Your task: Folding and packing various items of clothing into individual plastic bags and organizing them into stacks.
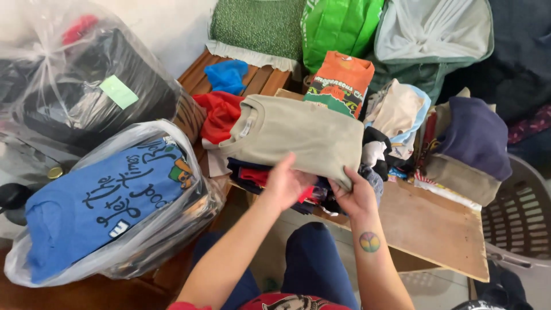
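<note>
Head view: both hands (pixel 321 189) on beige shirt (pixel 298 135), clothes bags (pixel 115 201) alongside.

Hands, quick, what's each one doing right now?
Left hand: closed on the front edge of the folded beige shirt.
Right hand: closed on the same shirt's lower right corner.

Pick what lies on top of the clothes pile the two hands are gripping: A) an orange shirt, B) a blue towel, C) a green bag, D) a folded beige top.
D: the folded beige top lies on top of the pile, with the left hand and right hand at its near edge.
</note>
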